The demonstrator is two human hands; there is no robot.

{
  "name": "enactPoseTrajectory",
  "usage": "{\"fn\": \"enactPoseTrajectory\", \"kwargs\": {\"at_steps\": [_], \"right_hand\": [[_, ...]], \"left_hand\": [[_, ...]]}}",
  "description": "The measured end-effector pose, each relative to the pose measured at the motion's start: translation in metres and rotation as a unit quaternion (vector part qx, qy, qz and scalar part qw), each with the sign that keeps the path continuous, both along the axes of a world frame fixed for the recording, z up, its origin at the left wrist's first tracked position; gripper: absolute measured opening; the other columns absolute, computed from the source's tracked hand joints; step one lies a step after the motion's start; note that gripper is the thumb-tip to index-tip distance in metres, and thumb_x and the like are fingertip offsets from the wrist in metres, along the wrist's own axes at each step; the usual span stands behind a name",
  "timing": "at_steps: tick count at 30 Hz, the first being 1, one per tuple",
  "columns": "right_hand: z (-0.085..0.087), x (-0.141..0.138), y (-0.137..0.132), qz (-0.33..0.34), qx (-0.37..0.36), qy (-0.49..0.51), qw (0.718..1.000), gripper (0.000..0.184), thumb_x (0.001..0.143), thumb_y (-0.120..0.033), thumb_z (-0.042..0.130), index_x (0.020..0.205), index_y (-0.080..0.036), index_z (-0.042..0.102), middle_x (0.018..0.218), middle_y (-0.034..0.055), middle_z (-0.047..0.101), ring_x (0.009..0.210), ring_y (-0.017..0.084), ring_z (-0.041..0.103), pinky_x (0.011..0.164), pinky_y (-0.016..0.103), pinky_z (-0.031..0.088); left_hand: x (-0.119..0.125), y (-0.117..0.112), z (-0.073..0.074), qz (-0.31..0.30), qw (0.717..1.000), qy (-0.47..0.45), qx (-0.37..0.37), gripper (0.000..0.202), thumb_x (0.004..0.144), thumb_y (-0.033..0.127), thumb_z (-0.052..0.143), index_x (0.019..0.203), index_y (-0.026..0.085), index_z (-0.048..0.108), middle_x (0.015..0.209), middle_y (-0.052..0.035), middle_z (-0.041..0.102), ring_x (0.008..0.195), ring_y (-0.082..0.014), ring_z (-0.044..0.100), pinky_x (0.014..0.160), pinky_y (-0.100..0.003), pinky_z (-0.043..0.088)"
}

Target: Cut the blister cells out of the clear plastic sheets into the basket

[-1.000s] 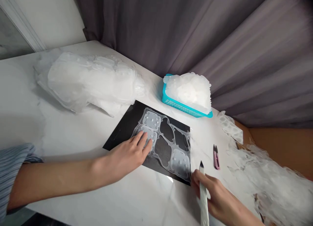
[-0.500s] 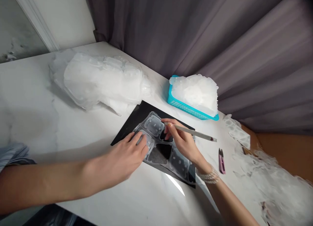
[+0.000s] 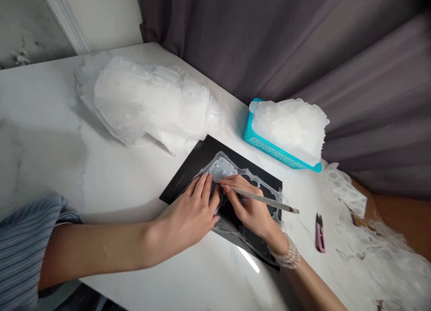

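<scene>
My left hand (image 3: 190, 214) has its fingers curled down onto a clear moulded plastic sheet (image 3: 222, 168), which lies on a black mat (image 3: 188, 174). My right hand (image 3: 247, 205) holds a slim white tool (image 3: 264, 200) with a dark pointed tip aimed away from the sheet. The tool's other end lies at the sheet, right beside my left fingertips. Both hands hide most of the sheet's lower part, so its pockets there cannot be seen.
The mat lies on a white marble table (image 3: 43, 131). Beyond it are a bulging bag of clear plastic pieces (image 3: 151, 100) and a teal basket (image 3: 266, 150) heaped with more. Pink thread snips (image 3: 319, 234) lie to the right, near a pile of plastic scraps (image 3: 380, 261).
My right hand has moved left, close to my left hand, and the tool now lies across the sheet. My left hand has shifted up the sheet, and the view has turned slightly.
</scene>
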State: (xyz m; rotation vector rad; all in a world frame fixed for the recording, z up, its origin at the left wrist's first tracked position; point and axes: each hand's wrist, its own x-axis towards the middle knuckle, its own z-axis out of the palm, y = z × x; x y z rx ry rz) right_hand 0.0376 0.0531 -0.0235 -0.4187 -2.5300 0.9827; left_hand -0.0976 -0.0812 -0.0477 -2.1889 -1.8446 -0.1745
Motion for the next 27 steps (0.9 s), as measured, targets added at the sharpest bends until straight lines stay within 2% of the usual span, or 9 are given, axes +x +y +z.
{"fn": "enactPoseTrajectory", "kwargs": {"at_steps": [5, 14, 22, 27], "right_hand": [[-0.001, -0.005, 0.001, 0.014, 0.035, -0.009, 0.999, 0.021, 0.096, -0.012, 0.049, 0.107, -0.018, 0.065, 0.095, 0.0085, 0.068, 0.086, 0.018, 0.061, 0.078, 0.034, 0.054], [-0.005, -0.006, 0.001, 0.037, 0.077, -0.018, 0.996, 0.022, 0.096, -0.01, 0.047, 0.111, -0.019, 0.061, 0.096, 0.0088, 0.065, 0.087, 0.019, 0.059, 0.079, 0.037, 0.056], [-0.012, 0.016, -0.007, 0.065, 0.157, -0.021, 0.985, 0.04, 0.095, -0.006, 0.043, 0.131, -0.019, 0.05, 0.103, 0.0131, 0.063, 0.103, 0.026, 0.06, 0.085, 0.045, 0.057], [-0.018, 0.014, -0.003, 0.098, 0.223, -0.051, 0.968, 0.039, 0.097, -0.013, 0.045, 0.135, -0.016, 0.05, 0.11, 0.0159, 0.065, 0.115, 0.03, 0.058, 0.094, 0.05, 0.054]], "left_hand": [[0.002, -0.001, -0.004, 0.005, 1.0, 0.005, -0.008, 0.06, 0.094, 0.043, 0.05, 0.133, -0.003, 0.054, 0.133, -0.0343, 0.055, 0.128, -0.0416, 0.051, 0.104, -0.048, 0.042], [0.002, -0.002, -0.004, 0.004, 1.0, 0.021, -0.012, 0.062, 0.094, 0.045, 0.05, 0.131, -0.005, 0.054, 0.133, -0.0344, 0.055, 0.128, -0.0414, 0.052, 0.105, -0.049, 0.043], [0.006, -0.002, 0.002, 0.018, 0.998, 0.032, -0.06, 0.066, 0.096, 0.046, 0.048, 0.136, -0.006, 0.05, 0.139, -0.0335, 0.05, 0.134, -0.0423, 0.045, 0.108, -0.049, 0.04], [0.007, -0.002, 0.001, 0.026, 0.998, 0.031, -0.049, 0.064, 0.096, 0.045, 0.048, 0.133, -0.006, 0.053, 0.138, -0.0333, 0.051, 0.133, -0.0412, 0.047, 0.108, -0.048, 0.041]]}}
